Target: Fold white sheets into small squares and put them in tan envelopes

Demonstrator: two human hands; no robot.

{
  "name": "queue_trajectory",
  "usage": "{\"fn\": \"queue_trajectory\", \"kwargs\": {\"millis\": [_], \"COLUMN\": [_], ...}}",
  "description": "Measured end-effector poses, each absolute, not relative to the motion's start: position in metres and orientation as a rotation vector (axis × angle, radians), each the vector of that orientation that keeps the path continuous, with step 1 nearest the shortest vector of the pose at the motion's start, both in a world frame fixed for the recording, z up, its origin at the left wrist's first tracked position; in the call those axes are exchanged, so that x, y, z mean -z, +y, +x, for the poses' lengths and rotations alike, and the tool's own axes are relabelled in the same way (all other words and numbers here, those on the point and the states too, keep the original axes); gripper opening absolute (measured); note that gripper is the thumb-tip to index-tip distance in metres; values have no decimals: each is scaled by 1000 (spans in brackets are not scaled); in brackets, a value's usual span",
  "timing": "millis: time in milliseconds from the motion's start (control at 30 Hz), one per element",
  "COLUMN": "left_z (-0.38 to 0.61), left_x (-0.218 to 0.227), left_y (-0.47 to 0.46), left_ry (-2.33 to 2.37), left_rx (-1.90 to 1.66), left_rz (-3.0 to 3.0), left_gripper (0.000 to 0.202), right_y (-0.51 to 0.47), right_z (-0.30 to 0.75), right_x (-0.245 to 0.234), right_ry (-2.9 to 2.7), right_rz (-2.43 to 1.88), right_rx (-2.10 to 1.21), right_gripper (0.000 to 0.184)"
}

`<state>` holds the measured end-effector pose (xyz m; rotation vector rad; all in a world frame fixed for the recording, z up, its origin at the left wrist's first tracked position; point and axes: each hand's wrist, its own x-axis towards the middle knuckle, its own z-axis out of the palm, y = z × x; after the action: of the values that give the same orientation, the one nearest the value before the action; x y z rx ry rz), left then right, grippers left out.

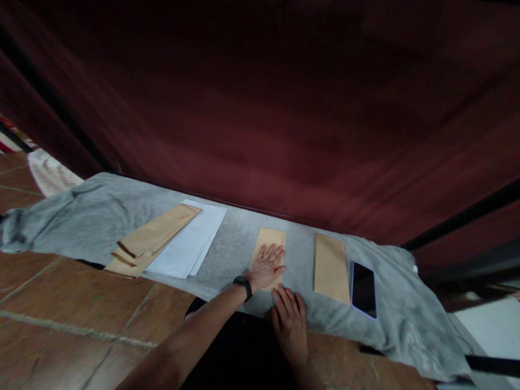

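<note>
A brown paper envelope point(268, 236) lies flat on the grey cloth in front of me, with red print near its far right corner. My left hand point(267, 265), a dark band on its wrist, rests palm down on it with the fingers stretched out. My right hand point(290, 319) lies flat at the near edge, its fingertips by the envelope's near right corner; whether they touch it I cannot tell. To the right is another brown envelope or stack point(331, 268). Further left, several brown envelopes point(158, 233) overlap white paper sheets point(190, 244).
A phone point(364, 290) with a dark screen lies right of the right-hand envelopes. Grey cloth point(231, 238) covers the narrow surface. A dark red fabric wall point(264, 135) rises behind it. Brown floor tiles point(73, 309) show below, and a striped cloth point(52, 172) is at far left.
</note>
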<state>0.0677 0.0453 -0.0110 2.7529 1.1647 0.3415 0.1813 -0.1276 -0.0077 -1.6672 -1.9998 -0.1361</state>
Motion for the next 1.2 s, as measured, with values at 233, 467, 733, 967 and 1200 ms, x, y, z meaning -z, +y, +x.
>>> {"fn": "queue_trajectory", "kwargs": {"millis": [233, 467, 733, 967, 1200], "left_z": [42, 18, 17, 36, 46], "left_x": [3, -4, 6, -3, -31], "left_y": [14, -14, -49, -41, -42], "left_ry": [988, 908, 1106, 1136, 1235], "left_rx": [-306, -293, -329, -170, -311], "left_rz": [2787, 2814, 2848, 2958, 2851], "left_gripper": [51, 51, 48, 41, 42], "right_y": [-126, -127, -125, -105, -88], "right_z": [180, 182, 185, 179, 172], "right_x": [11, 19, 29, 42, 21], "right_ry": [-1979, -1976, -1848, -1463, -994], "right_rz": [-1671, -1678, -1766, -1704, -1482], "right_rx": [151, 135, -5, -267, -735], "right_gripper": [44, 43, 49, 42, 36]}}
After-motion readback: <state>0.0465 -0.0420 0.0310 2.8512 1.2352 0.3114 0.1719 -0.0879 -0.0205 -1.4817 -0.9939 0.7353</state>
